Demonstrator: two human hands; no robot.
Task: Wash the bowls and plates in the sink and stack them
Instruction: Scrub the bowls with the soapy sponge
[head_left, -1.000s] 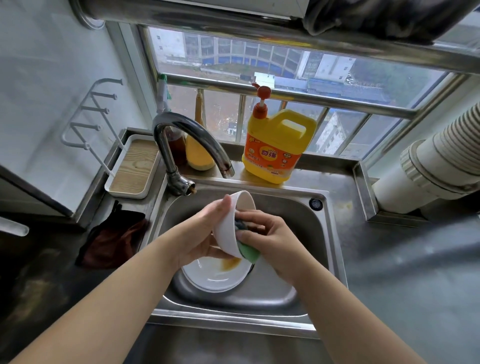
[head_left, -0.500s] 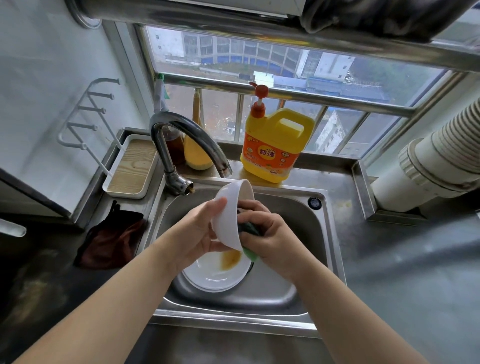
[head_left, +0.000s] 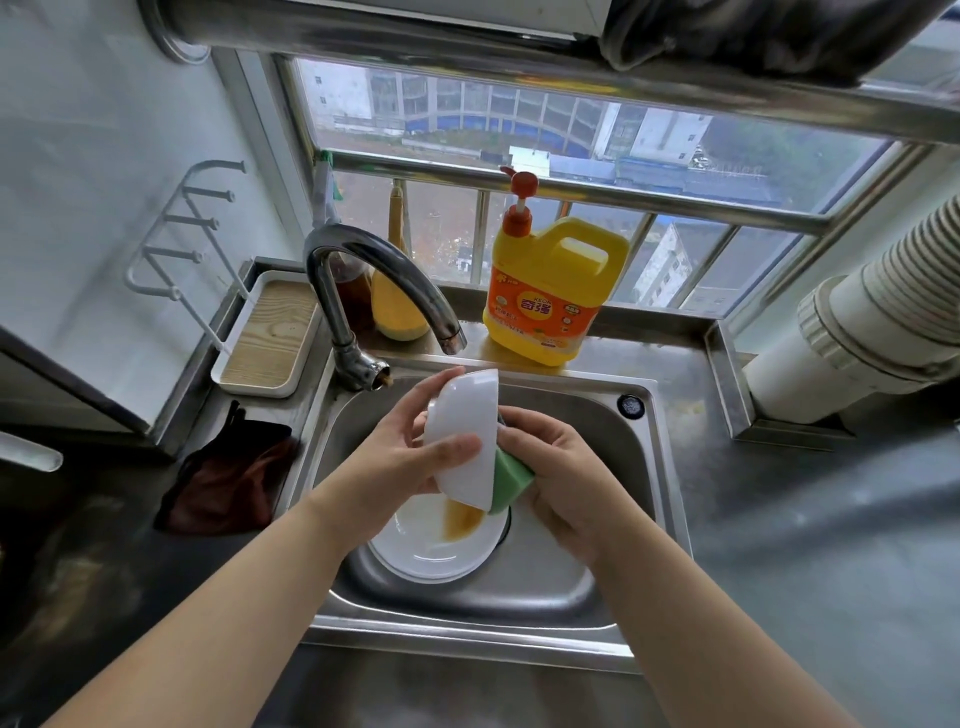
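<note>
The left hand (head_left: 415, 457) fingers hold the white bowl (head_left: 465, 436) tight. The right hand (head_left: 561, 467) fingers squeeze a green sponge (head_left: 509, 480), scrubbing it. Next it likely needs rinsing, and the dirty plate (head_left: 436, 551) waits.

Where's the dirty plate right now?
In the head view, the plate lies at the bottom of the sink, centre frame, directly below the bowl held in the left hand.

Mounting: single wide-angle camera, worn on the head.
Direction: forward and down, toward the sink (head_left: 644, 467) and window (head_left: 519, 130).
Proximity: both forearms are seen close.
</note>
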